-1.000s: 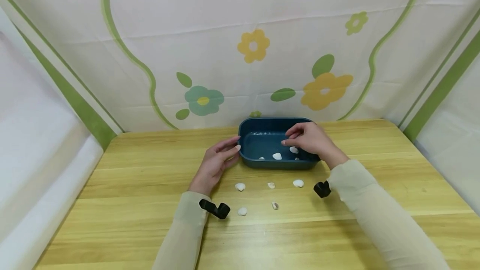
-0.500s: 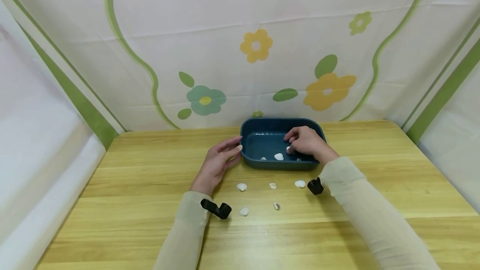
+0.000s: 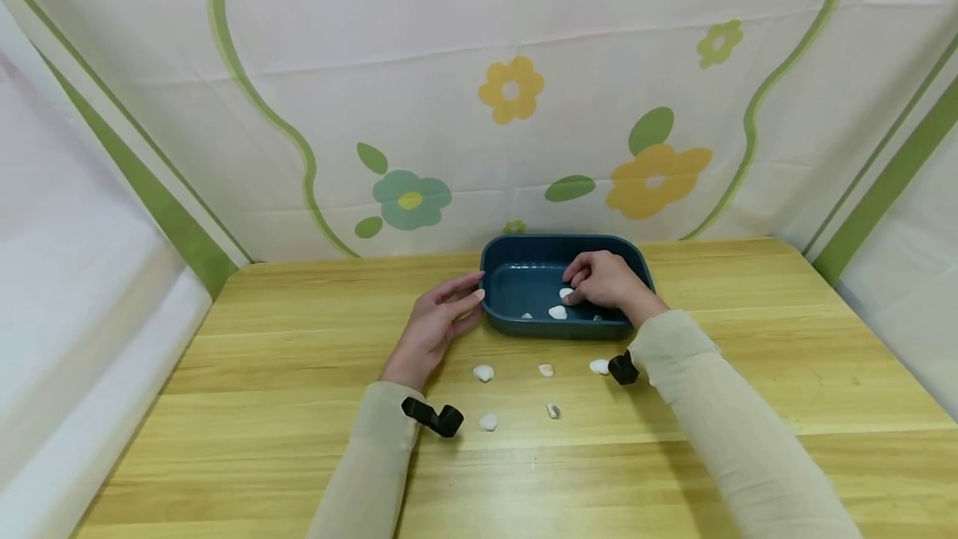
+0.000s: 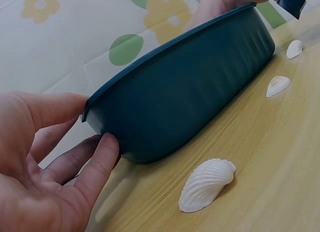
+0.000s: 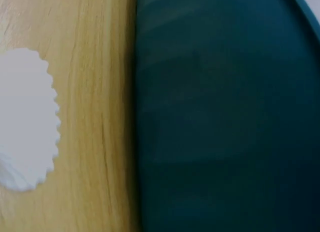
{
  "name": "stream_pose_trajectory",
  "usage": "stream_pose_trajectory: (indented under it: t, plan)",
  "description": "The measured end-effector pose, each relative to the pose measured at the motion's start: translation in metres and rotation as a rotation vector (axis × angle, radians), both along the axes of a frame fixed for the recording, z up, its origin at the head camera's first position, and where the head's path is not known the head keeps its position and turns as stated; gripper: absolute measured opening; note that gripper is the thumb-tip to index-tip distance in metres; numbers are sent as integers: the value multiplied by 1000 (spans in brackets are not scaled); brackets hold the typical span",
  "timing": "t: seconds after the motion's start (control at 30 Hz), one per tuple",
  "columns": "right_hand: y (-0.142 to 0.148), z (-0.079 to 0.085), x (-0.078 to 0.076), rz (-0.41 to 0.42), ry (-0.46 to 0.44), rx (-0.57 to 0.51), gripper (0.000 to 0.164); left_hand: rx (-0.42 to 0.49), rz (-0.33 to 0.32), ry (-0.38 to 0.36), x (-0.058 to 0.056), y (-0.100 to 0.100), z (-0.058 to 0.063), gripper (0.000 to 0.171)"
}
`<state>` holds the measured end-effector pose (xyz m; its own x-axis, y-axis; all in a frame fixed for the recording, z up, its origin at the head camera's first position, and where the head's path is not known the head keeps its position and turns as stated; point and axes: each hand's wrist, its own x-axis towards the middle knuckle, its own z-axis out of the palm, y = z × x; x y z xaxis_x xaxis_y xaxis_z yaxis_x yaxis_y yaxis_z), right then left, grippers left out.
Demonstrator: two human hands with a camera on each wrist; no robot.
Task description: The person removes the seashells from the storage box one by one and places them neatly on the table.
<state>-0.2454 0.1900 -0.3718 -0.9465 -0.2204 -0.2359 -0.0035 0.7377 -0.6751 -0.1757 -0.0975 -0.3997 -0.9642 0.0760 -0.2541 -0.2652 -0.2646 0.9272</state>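
Note:
A dark teal, rounded rectangular tray [image 3: 546, 328] stands at the back of the wooden table. Against its left end rest the fingertips of my left hand [image 3: 428, 329], one at the rim and others lower on the wall, fingers fairly straight. My right hand [image 3: 609, 281] reaches inside over the right half, thumb and fingers drawn together on a white seashell [image 3: 566, 294]. Close beside that shell lies another white shell [image 3: 557, 313] on the tray floor. Small shells [image 3: 527, 316] sit along the front inside. The right wrist view shows only the outer wall [image 5: 210, 107] and one ridged shell [image 5: 25, 117].
In front of the tray, several loose shells lie on the table [image 3: 262, 406]: a ridged white one [image 4: 207, 184] near my left hand, small ones [image 3: 553, 411] in the middle, and one [image 3: 599, 367] under the right wrist camera. A flowered curtain [image 3: 419, 48] hangs directly behind.
The right hand came down into the tray onto a shell, and hand and shell shifted left towards the neighbouring shell. The left hand has stayed at the tray's end.

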Motion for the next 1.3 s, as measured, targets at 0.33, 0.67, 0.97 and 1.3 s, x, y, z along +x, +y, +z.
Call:
stream_pose_trajectory:
  t: [0.33,0.67,0.97,1.3]
  plan:
    - [1,-1,0,-11,18,72,21,-3,-7,-3,-1,-1,1,41]
    - [0,0,-1,-31,-19,86,19,-4,-12,-8,-1,-1,0,41]
    - [1,-2,-2,-24,-12,58,16,-7,-11,-6,-1,-2,0,41]
    - [3,-2,-2,2,2,25,16,3,-19,-8,-1,-2,0,41]
